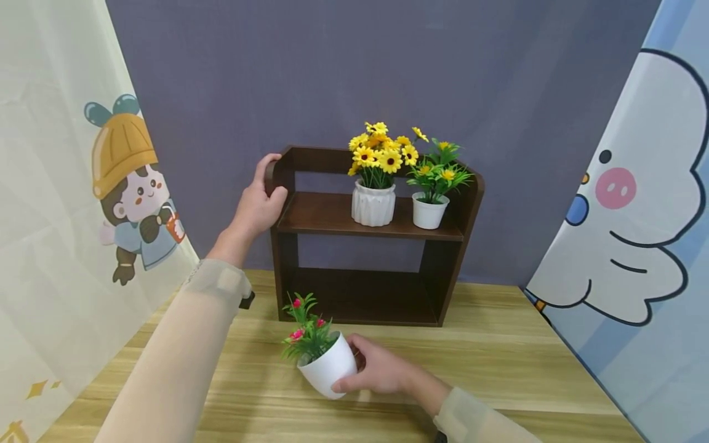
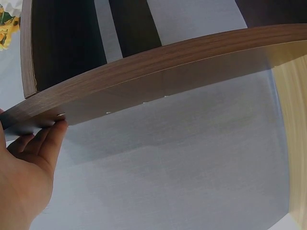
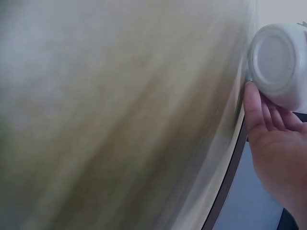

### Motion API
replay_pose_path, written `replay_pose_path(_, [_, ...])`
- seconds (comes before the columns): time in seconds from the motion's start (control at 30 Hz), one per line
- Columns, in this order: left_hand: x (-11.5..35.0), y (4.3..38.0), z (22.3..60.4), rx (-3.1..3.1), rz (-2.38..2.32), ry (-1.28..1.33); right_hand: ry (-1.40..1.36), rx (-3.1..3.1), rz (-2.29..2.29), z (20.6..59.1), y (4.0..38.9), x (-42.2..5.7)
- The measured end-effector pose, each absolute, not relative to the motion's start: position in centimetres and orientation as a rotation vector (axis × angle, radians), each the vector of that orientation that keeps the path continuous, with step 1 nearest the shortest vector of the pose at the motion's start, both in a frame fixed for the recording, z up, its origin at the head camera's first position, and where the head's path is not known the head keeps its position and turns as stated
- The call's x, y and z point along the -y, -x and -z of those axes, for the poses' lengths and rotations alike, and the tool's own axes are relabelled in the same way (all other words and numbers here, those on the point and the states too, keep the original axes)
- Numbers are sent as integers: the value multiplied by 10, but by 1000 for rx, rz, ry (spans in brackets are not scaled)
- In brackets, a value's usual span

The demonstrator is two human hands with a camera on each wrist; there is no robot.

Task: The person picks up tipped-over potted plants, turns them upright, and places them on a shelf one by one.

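My left hand (image 1: 257,206) holds the upper left side panel of a dark brown wooden two-tier shelf (image 1: 318,212). The left wrist view shows its fingers (image 2: 53,143) against the panel's outer face, near the top. In front of the shelf, low over the table, my right hand (image 1: 382,366) grips a white flowerpot (image 1: 329,369) with green leaves and pinkish-red flowers (image 1: 297,335). That pot tilts to the left, thumb on the near side and fingers behind. Its round underside (image 3: 274,60) faces the right wrist camera.
On the upper tier stand a ribbed white pot of yellow flowers (image 1: 373,204) and, to its right, a smaller white pot (image 1: 429,212) with yellow-flowered greenery. Below is the lower compartment (image 1: 360,292). A wood-grain table (image 1: 498,344) carries the shelf; cartoon-printed curtains (image 1: 620,246) flank it.
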State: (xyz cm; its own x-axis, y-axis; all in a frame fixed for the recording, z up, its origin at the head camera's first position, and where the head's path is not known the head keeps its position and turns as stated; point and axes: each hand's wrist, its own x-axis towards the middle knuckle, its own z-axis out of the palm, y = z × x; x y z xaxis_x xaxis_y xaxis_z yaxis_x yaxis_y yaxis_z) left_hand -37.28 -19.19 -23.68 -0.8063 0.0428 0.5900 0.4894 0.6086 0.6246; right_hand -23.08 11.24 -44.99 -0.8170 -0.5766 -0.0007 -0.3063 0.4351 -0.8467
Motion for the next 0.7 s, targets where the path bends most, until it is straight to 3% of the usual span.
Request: replay_pose_path(0.7, [193, 374, 238, 2310, 1116, 433, 681, -2302, 1487, 454, 231, -112])
